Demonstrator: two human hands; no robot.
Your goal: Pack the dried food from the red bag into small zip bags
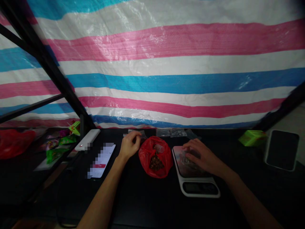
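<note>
A red plastic bag (143, 156) stands with its mouth open, holding small brown pieces and a clear plastic cup (159, 148). Left of it, my left hand (130, 144) has its fingers curled in, beside a small clear plastic bag (142, 134) at the back of the table. Whether those fingers grip anything is hidden. Over the white kitchen scale (182, 186), my right hand (199, 156) has its fingers bent around a small clear plastic bag (184, 159) on the plate. What that bag holds is too dark to make out.
Several clear bags (163, 132) lie along the back edge. Left are a lit phone (103, 162), a white device (88, 140) and green packets (57, 155) beyond a black frame post. Right are a green box (252, 138) and a dark-screened device (282, 149). A striped sheet (166, 82) hangs behind.
</note>
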